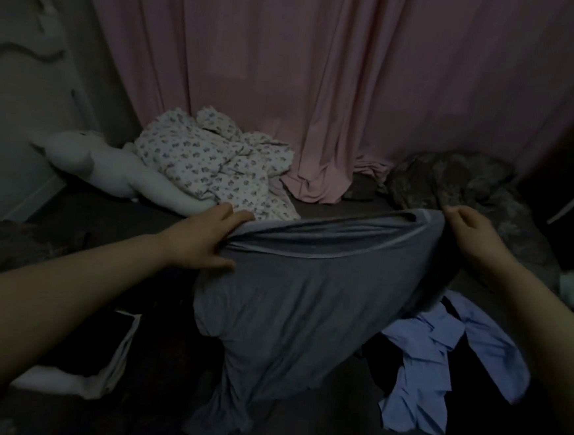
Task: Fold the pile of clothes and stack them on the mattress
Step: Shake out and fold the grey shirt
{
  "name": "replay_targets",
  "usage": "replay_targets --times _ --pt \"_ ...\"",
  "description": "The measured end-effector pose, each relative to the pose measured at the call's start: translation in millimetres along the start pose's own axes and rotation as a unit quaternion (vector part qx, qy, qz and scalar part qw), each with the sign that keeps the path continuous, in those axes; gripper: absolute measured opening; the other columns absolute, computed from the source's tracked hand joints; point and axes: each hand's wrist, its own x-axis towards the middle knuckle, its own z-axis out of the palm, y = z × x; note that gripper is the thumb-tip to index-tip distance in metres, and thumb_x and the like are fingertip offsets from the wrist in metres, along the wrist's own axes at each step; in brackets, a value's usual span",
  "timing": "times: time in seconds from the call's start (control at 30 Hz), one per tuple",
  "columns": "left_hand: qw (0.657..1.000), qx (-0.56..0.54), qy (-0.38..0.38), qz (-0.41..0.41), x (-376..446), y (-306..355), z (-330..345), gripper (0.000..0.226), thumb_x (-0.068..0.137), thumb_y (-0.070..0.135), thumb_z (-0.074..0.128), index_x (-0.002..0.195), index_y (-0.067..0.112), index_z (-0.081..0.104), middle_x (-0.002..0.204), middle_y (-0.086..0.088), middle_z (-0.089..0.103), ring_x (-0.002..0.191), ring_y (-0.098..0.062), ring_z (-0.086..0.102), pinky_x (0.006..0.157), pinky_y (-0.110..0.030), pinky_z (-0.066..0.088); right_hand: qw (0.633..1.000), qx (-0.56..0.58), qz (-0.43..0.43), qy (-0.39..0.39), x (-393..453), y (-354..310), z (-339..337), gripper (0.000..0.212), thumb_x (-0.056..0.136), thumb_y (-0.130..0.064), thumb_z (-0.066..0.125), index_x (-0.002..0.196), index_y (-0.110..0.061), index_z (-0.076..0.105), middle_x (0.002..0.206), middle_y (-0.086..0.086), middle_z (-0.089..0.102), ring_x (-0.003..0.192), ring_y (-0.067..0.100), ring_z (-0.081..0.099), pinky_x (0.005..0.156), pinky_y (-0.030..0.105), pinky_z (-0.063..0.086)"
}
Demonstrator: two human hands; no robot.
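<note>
Head view: grey garment (293,296) stretched between left hand (204,241), right hand (473,232).

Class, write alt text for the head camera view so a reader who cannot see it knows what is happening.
Two hands hold up a grey garment by its top edge over a dark mattress, the left hand and right hand gripping opposite ends. A blue shirt lies crumpled below right; a floral cloth, a white soft toy and a pink curtain lie behind.

The dim room is being closed off by a pink curtain (323,83); a grey wall (20,93) is being left in shadow.
</note>
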Motion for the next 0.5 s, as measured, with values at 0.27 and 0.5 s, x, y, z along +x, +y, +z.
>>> replay_targets --times 0.27,0.5 --pt "0.966 -0.185 0.094 -0.152 19.1 -9.6 -12.5 0.016 0.079 -0.002 0.065 0.092 0.007 0.068 0.083 -0.006 0.067 0.08 -0.014 0.061 0.059 -0.01 0.036 0.99 -0.008 0.013 -0.142 -1.4 -8.9 -18.8 0.024 0.077 -0.016 0.075 0.1 -0.02 0.071 0.102 -0.014 0.057 0.094 0.008 0.053 0.089 0.028 0.042" --pt "0.861 -0.426 0.107 -0.257 32.9 -21.4 -28.0 0.015 0.096 0.016 0.051 0.1 0.023 0.064 0.091 0.019 0.066 0.08 0.014 0.055 0.067 -0.006 0.043 0.995 0.019 -0.077 -0.067 12.0 -6.4 -9.9 0.013 0.083 -0.012 0.068 0.094 -0.016 0.073 0.097 0.0 0.067 0.09 0.002 0.061 0.079 0.01 0.048"
